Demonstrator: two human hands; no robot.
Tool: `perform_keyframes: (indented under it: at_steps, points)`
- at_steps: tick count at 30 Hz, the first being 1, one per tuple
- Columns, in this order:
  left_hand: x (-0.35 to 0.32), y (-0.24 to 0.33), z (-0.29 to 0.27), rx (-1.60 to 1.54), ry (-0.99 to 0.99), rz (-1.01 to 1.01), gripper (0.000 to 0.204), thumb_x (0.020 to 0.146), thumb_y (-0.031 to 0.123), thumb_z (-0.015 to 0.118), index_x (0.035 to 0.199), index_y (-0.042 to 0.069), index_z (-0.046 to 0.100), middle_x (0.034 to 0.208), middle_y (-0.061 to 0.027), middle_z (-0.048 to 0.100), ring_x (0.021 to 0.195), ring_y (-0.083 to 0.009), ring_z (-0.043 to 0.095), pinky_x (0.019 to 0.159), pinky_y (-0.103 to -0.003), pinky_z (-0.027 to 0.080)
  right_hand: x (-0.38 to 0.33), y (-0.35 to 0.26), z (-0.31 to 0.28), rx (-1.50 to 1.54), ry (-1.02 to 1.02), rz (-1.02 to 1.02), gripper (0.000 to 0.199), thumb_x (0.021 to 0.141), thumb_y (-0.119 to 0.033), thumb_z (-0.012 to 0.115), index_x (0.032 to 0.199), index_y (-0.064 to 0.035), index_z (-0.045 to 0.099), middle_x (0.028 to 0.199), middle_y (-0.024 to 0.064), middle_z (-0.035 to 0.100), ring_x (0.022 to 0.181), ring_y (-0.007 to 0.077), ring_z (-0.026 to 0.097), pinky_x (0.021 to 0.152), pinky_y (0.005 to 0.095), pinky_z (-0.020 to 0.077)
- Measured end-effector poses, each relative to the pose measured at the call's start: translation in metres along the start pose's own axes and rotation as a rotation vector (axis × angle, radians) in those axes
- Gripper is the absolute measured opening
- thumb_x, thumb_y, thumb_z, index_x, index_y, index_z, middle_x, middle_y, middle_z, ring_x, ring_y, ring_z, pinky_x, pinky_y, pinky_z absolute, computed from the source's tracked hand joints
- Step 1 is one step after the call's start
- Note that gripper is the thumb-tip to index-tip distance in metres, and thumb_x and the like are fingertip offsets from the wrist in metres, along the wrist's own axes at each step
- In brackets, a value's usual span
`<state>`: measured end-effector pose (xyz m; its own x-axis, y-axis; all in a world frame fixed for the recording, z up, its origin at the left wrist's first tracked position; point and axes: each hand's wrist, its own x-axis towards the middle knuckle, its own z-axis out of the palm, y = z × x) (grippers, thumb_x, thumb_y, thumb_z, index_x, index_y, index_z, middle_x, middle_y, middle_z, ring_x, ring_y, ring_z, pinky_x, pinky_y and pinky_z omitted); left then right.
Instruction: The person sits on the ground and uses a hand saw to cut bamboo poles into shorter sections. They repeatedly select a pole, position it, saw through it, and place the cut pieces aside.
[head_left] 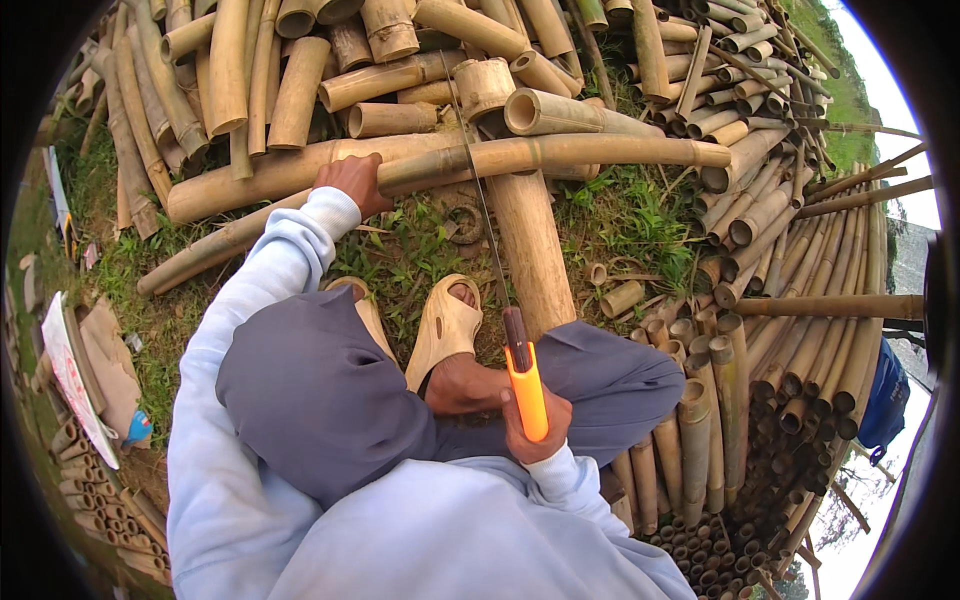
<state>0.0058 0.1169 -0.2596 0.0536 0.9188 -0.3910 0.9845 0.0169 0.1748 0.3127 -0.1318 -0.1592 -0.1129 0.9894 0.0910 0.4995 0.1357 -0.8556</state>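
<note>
Left hand (352, 182) gripping bamboo pole (560, 153), right hand (535, 432) holding saw (525, 385), teeth perhaps too thin to see

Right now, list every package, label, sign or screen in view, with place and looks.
Printed sack or sheet: far left on the ground, flat and long, white with red print.
Small packet: beside it on the grass, blue with a touch of red.
No screens or signs.

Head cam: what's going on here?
A person sits on grass among piled cut bamboo. Their left hand steadies a long tan bamboo pole resting across a thicker upright-lying bamboo log. Their right hand grips an orange-handled handsaw, its thin blade set across the pole.
</note>
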Motion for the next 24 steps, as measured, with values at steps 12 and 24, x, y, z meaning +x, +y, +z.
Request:
perform_keyframes:
  at_steps: [12, 24]
  points:
    - [-0.002, 0.001, -0.003, -0.029, 0.015, 0.011, 0.054, 0.073, 0.041, 0.082, 0.114, 0.008, 0.069, 0.099, -0.0211, 0.075, 0.097, -0.0394, 0.073, 0.09, -0.05, 0.055, 0.021, 0.01, 0.002, 0.084, -0.059, 0.187, 0.013, 0.092, -0.002, 0.07, 0.104, 0.0044, 0.07, 0.077, 0.0138, 0.07, 0.064, 0.0194, 0.068, 0.061, 0.0305, 0.0526]
    - [-0.007, 0.001, -0.005, -0.024, 0.049, 0.027, 0.056, 0.074, 0.042, 0.084, 0.115, 0.008, 0.068, 0.098, -0.0196, 0.076, 0.096, -0.0387, 0.073, 0.091, -0.048, 0.056, 0.077, 0.018, 0.028, 0.158, -0.024, 0.171, 0.008, 0.095, -0.005, 0.069, 0.094, 0.0028, 0.067, 0.07, 0.0074, 0.064, 0.061, 0.0138, 0.06, 0.06, 0.0307, 0.0493]
